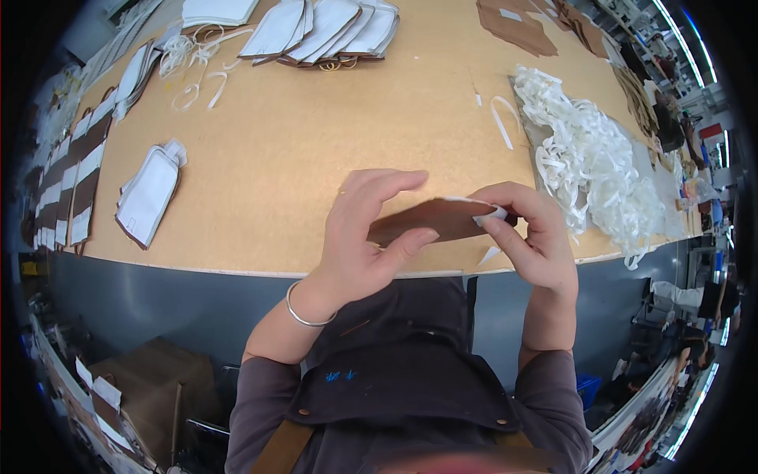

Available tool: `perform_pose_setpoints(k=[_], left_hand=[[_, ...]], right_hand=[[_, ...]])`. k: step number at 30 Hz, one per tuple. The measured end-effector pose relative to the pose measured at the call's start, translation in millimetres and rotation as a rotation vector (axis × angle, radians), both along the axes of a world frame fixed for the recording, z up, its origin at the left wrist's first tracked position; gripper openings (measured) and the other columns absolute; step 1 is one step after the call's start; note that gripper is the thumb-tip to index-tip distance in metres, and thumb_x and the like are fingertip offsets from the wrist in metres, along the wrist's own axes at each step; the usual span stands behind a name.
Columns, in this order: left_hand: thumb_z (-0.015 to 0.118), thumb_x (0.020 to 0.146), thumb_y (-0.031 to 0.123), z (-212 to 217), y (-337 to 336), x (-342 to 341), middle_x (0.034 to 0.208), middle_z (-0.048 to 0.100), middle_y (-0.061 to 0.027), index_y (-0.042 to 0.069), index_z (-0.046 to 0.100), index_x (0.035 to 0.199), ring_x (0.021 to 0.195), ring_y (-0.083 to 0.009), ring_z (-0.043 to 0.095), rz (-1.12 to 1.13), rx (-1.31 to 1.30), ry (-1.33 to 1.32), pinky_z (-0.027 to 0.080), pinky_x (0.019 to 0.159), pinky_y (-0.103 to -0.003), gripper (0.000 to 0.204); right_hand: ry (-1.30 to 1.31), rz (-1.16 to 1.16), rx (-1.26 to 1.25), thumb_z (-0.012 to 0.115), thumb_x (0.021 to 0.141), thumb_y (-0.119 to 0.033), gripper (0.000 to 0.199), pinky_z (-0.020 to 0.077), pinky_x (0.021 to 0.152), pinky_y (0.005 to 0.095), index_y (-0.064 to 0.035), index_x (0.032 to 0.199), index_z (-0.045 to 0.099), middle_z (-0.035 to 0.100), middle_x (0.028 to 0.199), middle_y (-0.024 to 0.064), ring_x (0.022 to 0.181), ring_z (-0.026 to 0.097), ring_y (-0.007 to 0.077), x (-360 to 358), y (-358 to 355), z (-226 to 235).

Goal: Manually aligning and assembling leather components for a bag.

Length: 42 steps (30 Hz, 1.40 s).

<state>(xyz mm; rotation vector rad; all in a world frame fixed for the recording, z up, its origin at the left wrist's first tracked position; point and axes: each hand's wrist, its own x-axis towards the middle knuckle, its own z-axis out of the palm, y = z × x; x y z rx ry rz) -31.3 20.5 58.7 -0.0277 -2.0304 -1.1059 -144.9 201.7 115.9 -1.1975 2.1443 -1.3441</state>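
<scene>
Item: brown piece [444, 218], held above the table's [316, 134] near edge. Right hand [541, 237]: I see it pinching the piece's right end between thumb and fingers. Left hand [355, 229]: spread about the left end, thumb in front; whether it grips, I cannot tell. Both hands block my view of the ends. White scrap [489, 255]: at the table edge, beside the right hand. White ribbon heap [588, 154]: right, near that hand; loose strip [500, 125] just beside it. Small stack [150, 193]: left, well apart. White panels [328, 31]: far side. Brown panels [517, 28]: far right.
</scene>
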Motion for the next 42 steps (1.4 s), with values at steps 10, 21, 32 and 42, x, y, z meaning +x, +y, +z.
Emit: perform_pose_setpoints(k=[10,21,32,42], left_hand=[[0.07,0.072,0.0,5,-4,3,0.081,0.063,-0.007,0.004,0.066,0.094,0.072,-0.0181,0.059,-0.406,0.338,-0.06,0.046,0.064,-0.027,0.023],[0.07,0.075,0.0,5,-15,4,0.084,0.062,-0.0018,0.007,0.068,0.091,0.074,-0.0101,0.056,-0.605,0.637,-0.196,0.044,0.066,-0.023,0.017],[0.069,0.076,-0.001,1,-19,7,0.08,0.063,-0.0022,0.005,0.069,0.089,0.071,-0.0094,0.055,-0.838,1.065,-0.304,0.043,0.067,-0.022,0.014],[0.069,0.073,-0.003,24,-33,11,0.079,0.059,-0.0025,0.004,0.07,0.088,0.075,-0.0095,0.054,-0.62,0.526,-0.329,0.04,0.067,-0.022,0.017]], right_hand=[[-0.248,0.059,-0.131,0.063,0.078,-0.004,0.01,0.0435,0.064,0.0235,-0.0011,0.088,0.063,0.063,0.084,0.0069,0.073,0.057,0.012,13,-11,0],[-0.485,0.071,-0.087,0.065,0.08,-0.003,0.001,0.0388,0.063,0.0214,-0.0013,0.08,0.065,0.061,0.079,0.0034,0.071,0.052,0.0082,8,-20,9],[-0.531,0.121,-0.046,0.066,0.081,-0.003,0.003,0.0369,0.061,0.0204,-0.0014,0.078,0.064,0.06,0.077,0.0008,0.068,0.049,0.0061,11,-25,10],[-0.509,0.089,-0.105,0.065,0.082,-0.005,0.005,0.0356,0.059,0.0189,-0.0014,0.078,0.064,0.06,0.075,-0.001,0.066,0.046,0.003,11,-29,2]])
